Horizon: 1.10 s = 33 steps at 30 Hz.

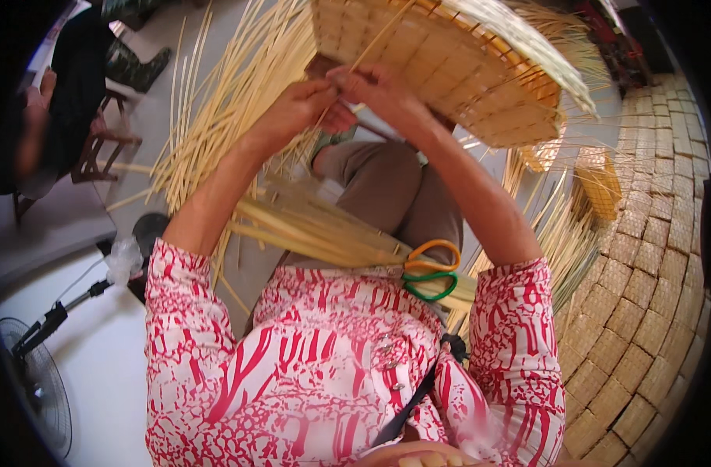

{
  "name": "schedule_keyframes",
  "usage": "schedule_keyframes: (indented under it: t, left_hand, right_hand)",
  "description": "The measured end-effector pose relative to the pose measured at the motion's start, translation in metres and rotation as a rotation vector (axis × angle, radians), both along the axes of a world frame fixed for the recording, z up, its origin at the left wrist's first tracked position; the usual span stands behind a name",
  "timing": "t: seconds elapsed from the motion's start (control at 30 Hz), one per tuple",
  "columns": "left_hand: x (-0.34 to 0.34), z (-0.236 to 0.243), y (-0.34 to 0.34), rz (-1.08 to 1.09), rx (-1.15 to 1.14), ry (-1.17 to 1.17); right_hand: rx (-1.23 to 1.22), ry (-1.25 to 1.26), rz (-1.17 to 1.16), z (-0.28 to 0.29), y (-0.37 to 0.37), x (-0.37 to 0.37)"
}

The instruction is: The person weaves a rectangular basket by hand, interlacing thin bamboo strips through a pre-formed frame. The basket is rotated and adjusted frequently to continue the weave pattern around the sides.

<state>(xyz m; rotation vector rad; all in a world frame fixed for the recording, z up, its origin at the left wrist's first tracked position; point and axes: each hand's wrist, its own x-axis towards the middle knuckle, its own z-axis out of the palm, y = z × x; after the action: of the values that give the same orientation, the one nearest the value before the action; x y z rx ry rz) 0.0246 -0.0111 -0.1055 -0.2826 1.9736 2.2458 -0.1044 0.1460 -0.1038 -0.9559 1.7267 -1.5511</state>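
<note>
In front of me, my left hand (310,107) and my right hand (377,92) meet with fingertips pinched together. Between them runs a thin pale strip (382,33), like split bamboo or straw, slanting up past the woven basket (441,74). The basket is tilted beyond my right hand, its tan woven side facing me and a fringe of pale ends along its far edge. Across my lap lies a bundle of flat strips (316,224). Scissors with one orange and one green handle loop (431,270) rest on that bundle; their blades are hidden.
Loose strips (227,101) spread over the floor at the left, and more (554,241) at the right. Stacked woven blocks (635,288) fill the right side, near a small yellow basket (599,180). A fan (38,381) stands lower left; another person (67,93) sits upper left.
</note>
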Motion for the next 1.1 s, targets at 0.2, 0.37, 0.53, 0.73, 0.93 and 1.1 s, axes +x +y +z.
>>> schedule_keyframes:
  t: [0.2, 0.37, 0.53, 0.73, 0.93, 1.1]
  left_hand:
    - [0.009, -0.003, -0.001, -0.056, -0.057, 0.047]
    - [0.019, 0.005, 0.007, -0.038, -0.121, -0.004]
    - [0.015, 0.011, 0.009, -0.04, -0.107, -0.102]
    - [0.008, 0.012, 0.015, -0.021, -0.069, -0.152]
    - [-0.006, 0.009, 0.026, 0.097, -0.031, -0.26]
    - [-0.057, -0.032, 0.036, 0.144, 0.191, -0.336]
  right_hand:
    - [-0.037, -0.106, -0.05, 0.014, -0.001, -0.002]
    - [0.012, -0.104, -0.021, -0.003, 0.0, -0.007]
    - [0.048, -0.192, -0.053, 0.014, 0.004, -0.002]
    - [0.04, -0.217, -0.057, 0.011, 0.005, -0.005]
    - [0.037, 0.01, -0.191, 0.02, 0.003, 0.005]
    - [0.095, 0.341, -0.189, 0.012, 0.019, -0.002]
